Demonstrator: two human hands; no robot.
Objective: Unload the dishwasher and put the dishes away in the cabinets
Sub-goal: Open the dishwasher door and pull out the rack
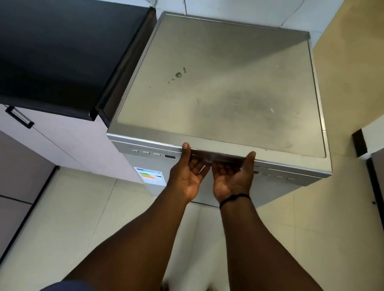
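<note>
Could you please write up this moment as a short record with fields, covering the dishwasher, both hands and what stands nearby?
appliance: silver dishwasher, freestanding, top bare apart from smudges
door: looks closed
left hand: palm up, fingers hooked under the door handle
right hand: palm up, fingers hooked under the same handle, black band at the wrist
energy label: on the door front, lower left
black countertop: left of the dishwasher
dishes: none in view

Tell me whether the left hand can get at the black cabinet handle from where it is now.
Probably yes. The left hand is hooked under the dishwasher's door handle, but nothing stands between it and the black cabinet handle to its left; it would first have to let go.
</note>
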